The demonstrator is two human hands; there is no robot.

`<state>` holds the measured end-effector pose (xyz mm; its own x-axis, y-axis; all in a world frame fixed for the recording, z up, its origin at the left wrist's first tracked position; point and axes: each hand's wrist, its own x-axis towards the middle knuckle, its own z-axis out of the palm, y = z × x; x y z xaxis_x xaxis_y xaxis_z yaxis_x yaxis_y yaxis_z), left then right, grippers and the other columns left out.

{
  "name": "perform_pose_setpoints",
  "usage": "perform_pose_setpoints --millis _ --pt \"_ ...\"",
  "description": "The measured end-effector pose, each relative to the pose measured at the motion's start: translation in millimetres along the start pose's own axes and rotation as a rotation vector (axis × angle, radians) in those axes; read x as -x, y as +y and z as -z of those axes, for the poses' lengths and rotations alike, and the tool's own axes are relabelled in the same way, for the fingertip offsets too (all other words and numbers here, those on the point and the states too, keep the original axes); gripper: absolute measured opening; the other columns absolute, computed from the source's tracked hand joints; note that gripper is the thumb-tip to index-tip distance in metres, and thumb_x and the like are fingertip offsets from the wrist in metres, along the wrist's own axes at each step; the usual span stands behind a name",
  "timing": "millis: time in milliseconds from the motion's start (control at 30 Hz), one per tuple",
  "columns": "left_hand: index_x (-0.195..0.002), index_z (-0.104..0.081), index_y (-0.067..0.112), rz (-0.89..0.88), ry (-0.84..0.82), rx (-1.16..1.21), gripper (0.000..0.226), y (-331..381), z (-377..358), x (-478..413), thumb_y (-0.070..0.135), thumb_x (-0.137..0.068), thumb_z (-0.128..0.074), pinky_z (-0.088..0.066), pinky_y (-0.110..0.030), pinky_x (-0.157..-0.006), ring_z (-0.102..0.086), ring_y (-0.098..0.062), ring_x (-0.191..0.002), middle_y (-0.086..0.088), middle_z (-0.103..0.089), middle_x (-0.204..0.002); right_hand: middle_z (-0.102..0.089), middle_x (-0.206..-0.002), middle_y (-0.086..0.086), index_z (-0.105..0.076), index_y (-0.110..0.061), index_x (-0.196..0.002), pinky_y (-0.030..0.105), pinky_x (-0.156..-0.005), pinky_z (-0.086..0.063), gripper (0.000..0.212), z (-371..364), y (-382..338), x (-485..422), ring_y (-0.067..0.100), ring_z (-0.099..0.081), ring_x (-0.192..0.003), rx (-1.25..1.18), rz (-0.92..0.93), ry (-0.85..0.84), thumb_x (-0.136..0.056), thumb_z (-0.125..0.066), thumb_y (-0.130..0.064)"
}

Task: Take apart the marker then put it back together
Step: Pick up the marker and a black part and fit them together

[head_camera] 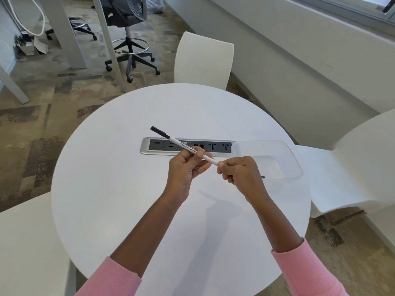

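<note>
A slim white marker (181,144) with black print and a black cap (159,132) at its far left end is held in the air above the round white table (128,189). My left hand (186,167) pinches the middle of the barrel. My right hand (239,169) is closed around the near right end, which is hidden inside the fist. The marker slants from upper left down to lower right, and the cap sits on it.
A clear plastic tray (277,159) rests on the table just right of my right hand, with a small dark piece (263,177) at its near edge. A silver power socket strip (166,146) is set into the table. White chairs (203,60) surround it.
</note>
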<state>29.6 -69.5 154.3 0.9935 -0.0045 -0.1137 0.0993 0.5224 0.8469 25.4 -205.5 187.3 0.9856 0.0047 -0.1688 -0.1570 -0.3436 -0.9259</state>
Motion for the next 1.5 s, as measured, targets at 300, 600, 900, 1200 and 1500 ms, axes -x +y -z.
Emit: perform_pose_setpoints --millis 300,600,900,1200,1500 --pt "-0.076 -0.062 0.009 0.009 0.037 0.046 0.018 1.3 4.4 -2.8 0.005 -0.090 -0.051 -0.055 -0.015 -0.062 -0.070 -0.010 -0.068 0.001 -0.074 -0.066 -0.052 -0.046 -0.006 -0.064 -0.014 -0.059 0.010 -0.042 -0.034 0.030 -4.2 0.3 0.4 0.003 -0.044 -0.040 -0.034 0.015 -0.059 -0.088 -0.054 -0.013" --pt "-0.077 -0.060 0.007 -0.013 0.082 0.114 0.016 7.8 5.3 -5.0 0.005 -0.089 -0.051 -0.056 -0.015 -0.062 -0.071 -0.010 -0.070 0.002 -0.073 -0.065 -0.063 -0.080 0.018 -0.065 0.000 -0.086 0.022 -0.057 -0.028 0.011 -14.6 -6.4 4.3 0.019 -0.046 -0.070 0.486 0.467 0.166 -0.085 -0.056 -0.006" --pt "-0.076 -0.060 0.009 -0.015 0.024 0.085 0.017 6.1 2.9 -5.1 0.004 -0.089 -0.050 -0.055 -0.014 -0.061 -0.071 -0.008 -0.070 0.001 -0.074 -0.064 -0.052 -0.051 -0.003 -0.062 -0.012 -0.056 0.022 -0.051 -0.035 0.028 -10.4 -5.9 2.1 0.005 -0.044 -0.049 0.182 0.198 0.105 -0.082 -0.055 -0.005" --pt "-0.075 -0.063 0.009 0.038 0.023 -0.062 0.019 0.8 14.1 -5.4 0.006 -0.090 -0.052 -0.055 -0.015 -0.059 -0.070 -0.010 -0.063 0.002 -0.073 -0.062 -0.059 -0.057 0.000 -0.068 -0.009 -0.069 0.016 -0.052 -0.043 0.025 -1.0 -2.4 -4.9 0.009 -0.052 -0.053 0.232 -0.012 -0.214 -0.088 -0.055 -0.019" --pt "-0.076 -0.062 0.015 0.199 -0.108 -0.488 0.019 -14.4 20.4 0.2 0.012 -0.092 -0.051 -0.048 -0.014 -0.048 -0.061 -0.004 -0.049 0.000 -0.067 -0.069 -0.061 -0.073 -0.006 -0.068 -0.010 -0.083 0.005 -0.059 -0.038 0.018 -16.1 6.9 -17.9 0.006 -0.054 -0.069 0.301 0.125 0.060 -0.084 -0.061 -0.026"
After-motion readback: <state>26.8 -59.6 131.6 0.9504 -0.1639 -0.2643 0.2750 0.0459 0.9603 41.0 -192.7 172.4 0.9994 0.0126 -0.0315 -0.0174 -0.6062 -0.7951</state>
